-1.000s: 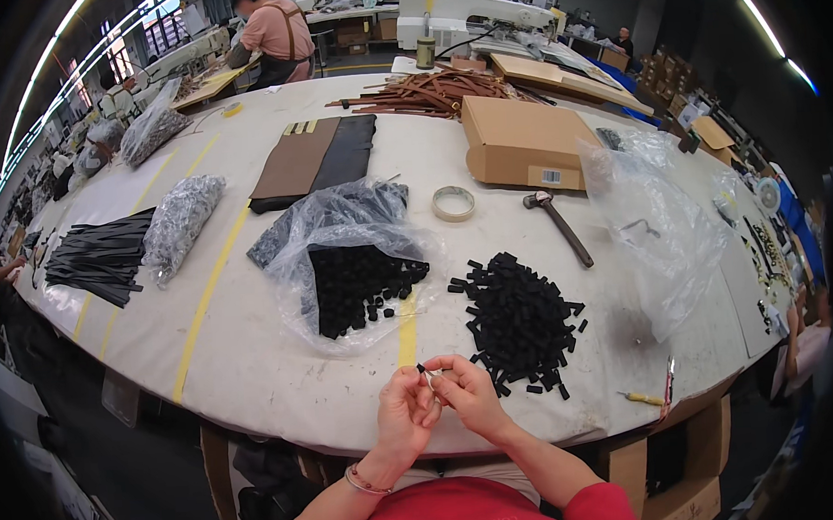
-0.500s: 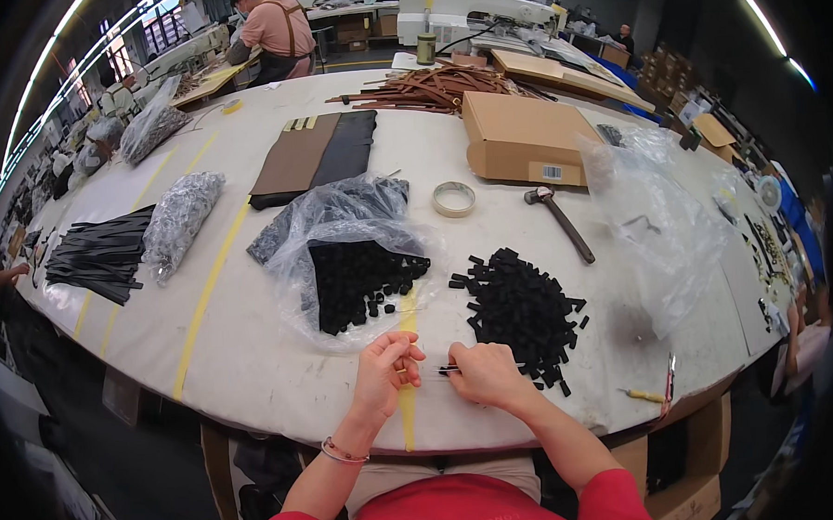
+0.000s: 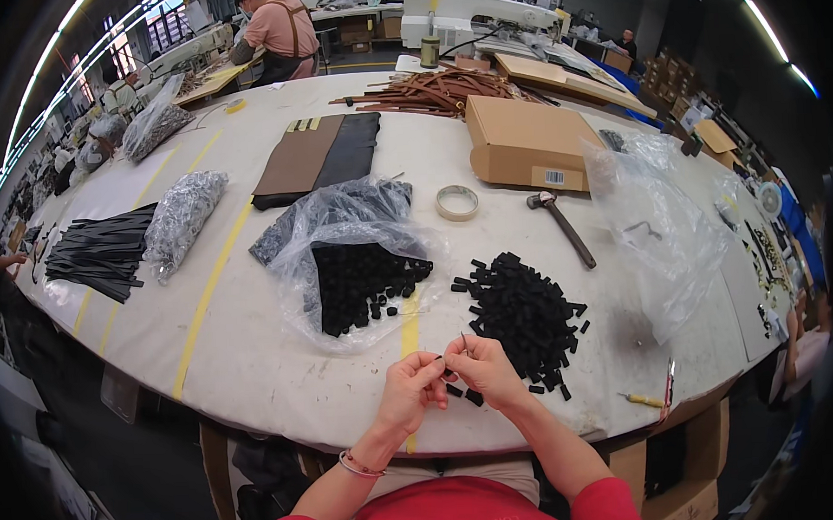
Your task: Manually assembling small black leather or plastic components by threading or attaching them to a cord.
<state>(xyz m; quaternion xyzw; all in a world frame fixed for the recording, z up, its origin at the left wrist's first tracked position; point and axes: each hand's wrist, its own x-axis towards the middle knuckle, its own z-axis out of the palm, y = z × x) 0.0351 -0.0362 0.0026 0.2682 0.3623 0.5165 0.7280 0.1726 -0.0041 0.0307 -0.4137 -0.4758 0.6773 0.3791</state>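
My left hand (image 3: 411,388) and my right hand (image 3: 483,372) meet over the table's near edge. The fingers of my left hand pinch a small black piece (image 3: 441,359), mostly covered by the fingertips. A thin metal tool (image 3: 465,341), possibly tweezers, pokes up out of my closed right hand; its other end is hidden. Two short black pieces (image 3: 475,397) lie under the hands. Just beyond my right hand spreads a heap of short black pieces (image 3: 521,311). Further left, a clear plastic bag (image 3: 293,307) lies open with small black pieces (image 3: 366,285) spilling from it.
Beyond are a tape roll (image 3: 458,202), a hammer (image 3: 562,228), a cardboard box (image 3: 532,143), brown and black sheets (image 3: 317,157) and brown straps (image 3: 428,92). Black strips (image 3: 100,251) lie left; a crumpled plastic bag (image 3: 657,231) and a yellow-handled tool (image 3: 644,400) right. A person (image 3: 281,33) works behind.
My hands have come together, the left moving right and down. The metal tool in my right hand has swung from level to upright. Black pieces now show beneath the hands.
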